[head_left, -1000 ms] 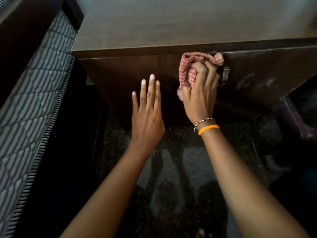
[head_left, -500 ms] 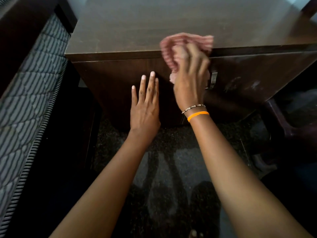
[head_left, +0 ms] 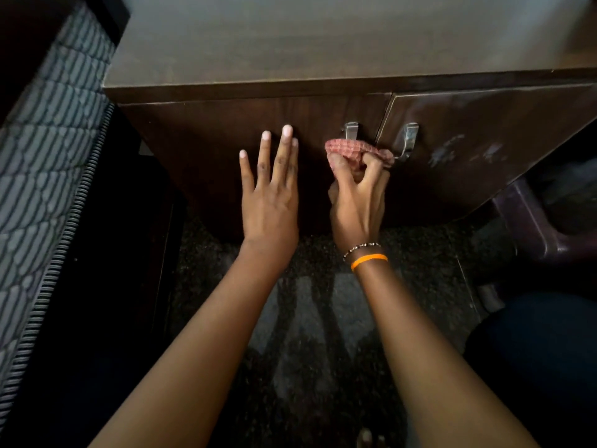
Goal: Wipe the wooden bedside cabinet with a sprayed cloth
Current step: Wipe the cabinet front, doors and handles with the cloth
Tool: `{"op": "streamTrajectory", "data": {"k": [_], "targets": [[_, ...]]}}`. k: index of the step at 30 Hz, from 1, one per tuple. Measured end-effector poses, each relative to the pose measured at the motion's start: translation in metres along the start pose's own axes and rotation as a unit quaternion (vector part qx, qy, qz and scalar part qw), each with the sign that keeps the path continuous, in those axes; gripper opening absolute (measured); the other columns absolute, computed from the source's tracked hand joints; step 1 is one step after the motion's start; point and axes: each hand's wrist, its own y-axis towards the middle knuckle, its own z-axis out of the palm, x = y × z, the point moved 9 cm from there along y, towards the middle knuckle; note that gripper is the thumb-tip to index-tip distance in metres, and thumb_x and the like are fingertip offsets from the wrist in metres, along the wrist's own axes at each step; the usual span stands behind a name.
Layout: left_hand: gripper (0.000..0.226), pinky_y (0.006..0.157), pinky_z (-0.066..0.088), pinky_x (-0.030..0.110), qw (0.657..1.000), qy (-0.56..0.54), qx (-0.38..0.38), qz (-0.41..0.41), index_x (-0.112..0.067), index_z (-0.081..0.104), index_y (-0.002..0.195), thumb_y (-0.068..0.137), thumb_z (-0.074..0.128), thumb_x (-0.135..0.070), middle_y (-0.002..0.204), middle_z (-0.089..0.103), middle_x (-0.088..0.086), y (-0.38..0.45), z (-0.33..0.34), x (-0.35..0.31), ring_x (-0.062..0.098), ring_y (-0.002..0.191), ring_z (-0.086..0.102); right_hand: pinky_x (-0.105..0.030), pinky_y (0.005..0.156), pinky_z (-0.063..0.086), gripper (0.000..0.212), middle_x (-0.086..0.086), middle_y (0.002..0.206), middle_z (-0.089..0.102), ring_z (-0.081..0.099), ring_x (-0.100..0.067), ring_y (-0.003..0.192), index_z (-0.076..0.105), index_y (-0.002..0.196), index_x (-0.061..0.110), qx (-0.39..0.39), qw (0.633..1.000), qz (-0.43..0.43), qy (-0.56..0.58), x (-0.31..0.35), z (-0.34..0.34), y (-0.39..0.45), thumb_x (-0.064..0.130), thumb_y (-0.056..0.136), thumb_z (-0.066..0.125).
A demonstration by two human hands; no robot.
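Frame centre: I see right hand (head_left: 357, 205) clenched on cloth (head_left: 350, 151) beneath handles (head_left: 351, 130), against cabinet (head_left: 226, 140); left hand (head_left: 269, 202) flat, fingers spread; mattress (head_left: 48, 150) at left.

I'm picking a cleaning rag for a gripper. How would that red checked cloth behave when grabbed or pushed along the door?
The cloth is probably floppy: it bunches into folds inside the right hand. It looks light, pinched by fingertips alone. Pushed, it may snag on the metal handles beside it.
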Motion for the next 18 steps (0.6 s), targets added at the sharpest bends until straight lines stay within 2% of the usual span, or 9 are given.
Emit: {"op": "streamTrajectory", "data": {"k": [2,5,8,10,12,14,16,17,18], "targets": [[0.088,0.112,-0.004,0.052,1.000,0.012,0.007,0.001,-0.006,-0.016,0.144,0.086,0.049,-0.018,0.154,-0.022,0.008,0.001,0.002,0.000,0.031,0.142,-0.014,-0.042,0.088,0.048,0.065,-0.008,0.128,0.032,0.041,-0.034,0.113,0.050,0.124,0.024,-0.059,0.998,0.013,0.021,0.007,-0.011,0.012,-0.003,0.066,0.062],[0.082,0.112,-0.001,0.053,0.999,0.036,-0.017,-0.006,-0.007,-0.014,0.145,0.089,0.045,-0.015,0.155,-0.018,0.006,0.002,0.000,-0.002,0.030,0.142,-0.011,-0.039,0.077,0.049,0.048,-0.013,0.130,0.049,0.042,-0.030,0.112,0.056,0.112,0.018,-0.107,0.993,0.001,-0.042,0.021,-0.021,0.027,0.002,0.068,0.063],[0.081,0.111,0.000,0.053,0.999,0.035,-0.038,-0.015,-0.009,-0.011,0.146,0.088,0.046,-0.015,0.156,-0.015,0.004,-0.001,0.000,0.000,0.028,0.143,-0.007,-0.039,0.064,0.051,0.022,-0.006,0.131,0.035,0.040,-0.028,0.101,0.058,0.099,0.023,-0.096,0.987,-0.019,-0.127,0.017,-0.007,0.012,0.012,0.082,0.053],[0.082,0.111,-0.001,0.054,0.999,0.028,-0.031,-0.010,-0.010,-0.012,0.146,0.088,0.046,-0.016,0.156,-0.016,0.003,-0.001,0.001,0.000,0.028,0.143,-0.009,-0.037,0.061,0.050,0.027,-0.005,0.128,0.031,0.044,-0.028,0.094,0.053,0.105,0.026,-0.078,0.987,0.031,-0.138,0.005,0.005,0.000,0.012,0.083,0.053],[0.084,0.111,-0.004,0.054,0.999,0.014,-0.031,-0.008,-0.010,-0.013,0.146,0.087,0.048,-0.016,0.156,-0.017,0.003,-0.001,-0.002,0.002,0.027,0.143,-0.011,-0.039,0.066,0.051,0.045,-0.007,0.130,0.028,0.049,-0.032,0.096,0.050,0.117,0.029,-0.038,0.990,0.075,-0.112,-0.005,0.020,-0.014,0.006,0.078,0.058],[0.086,0.111,-0.006,0.054,1.000,0.000,-0.023,-0.007,-0.010,-0.013,0.146,0.087,0.049,-0.018,0.155,-0.019,0.003,-0.001,-0.003,0.002,0.027,0.143,-0.013,-0.042,0.079,0.052,0.065,-0.010,0.133,0.029,0.047,-0.035,0.105,0.050,0.123,0.027,0.010,0.995,0.098,-0.022,-0.010,0.031,-0.031,-0.004,0.066,0.059],[0.085,0.110,-0.007,0.055,1.000,0.001,-0.015,-0.003,-0.010,-0.013,0.146,0.088,0.048,-0.021,0.155,-0.019,0.003,-0.001,-0.002,0.001,0.027,0.142,-0.013,-0.032,0.097,0.045,0.068,-0.013,0.131,0.036,0.044,-0.027,0.116,0.051,0.123,0.017,-0.030,0.992,0.088,0.083,-0.007,0.017,-0.030,-0.010,0.061,0.055],[0.083,0.110,-0.007,0.055,1.000,0.000,-0.016,-0.002,-0.010,-0.012,0.146,0.089,0.047,-0.021,0.155,-0.018,0.003,0.000,-0.002,0.000,0.028,0.143,-0.013,-0.023,0.101,0.040,0.064,-0.010,0.130,0.037,0.043,-0.016,0.119,0.051,0.123,0.013,-0.068,0.981,0.101,0.148,-0.008,0.005,-0.021,-0.012,0.064,0.055],[0.081,0.110,-0.007,0.056,1.000,-0.003,-0.019,-0.003,-0.010,-0.011,0.146,0.089,0.046,-0.020,0.156,-0.017,0.003,0.001,-0.002,0.000,0.028,0.143,-0.012,-0.019,0.102,0.038,0.061,-0.005,0.130,0.034,0.040,-0.007,0.120,0.050,0.125,0.011,-0.091,0.976,0.097,0.173,-0.005,-0.003,-0.008,-0.011,0.068,0.057]]}}
